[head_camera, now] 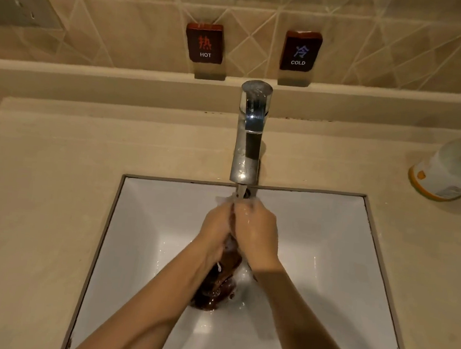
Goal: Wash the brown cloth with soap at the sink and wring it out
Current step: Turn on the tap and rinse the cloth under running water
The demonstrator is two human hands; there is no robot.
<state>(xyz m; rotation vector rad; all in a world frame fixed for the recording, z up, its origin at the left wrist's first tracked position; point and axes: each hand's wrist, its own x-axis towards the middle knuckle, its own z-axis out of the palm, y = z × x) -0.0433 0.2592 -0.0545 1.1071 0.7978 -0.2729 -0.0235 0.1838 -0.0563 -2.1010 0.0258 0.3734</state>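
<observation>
Your left hand (215,229) and right hand (257,233) are pressed together over the white sink (327,268), right under the faucet (248,136). Water's running onto your knuckles. Fingers of both hands are curled shut around the top of the brown cloth (220,283); the rest hangs wet btwn your wrists, w/ its lower end bunched near the basin bottom. Can't tell if it's touching the drain. Some white foam shows on the cloth. On the wall behind sit a HOT sign (205,44) and a COLD sign (300,51). A white bottle (449,170) lies on the counter (55,171), far right, well apart from the sink.
</observation>
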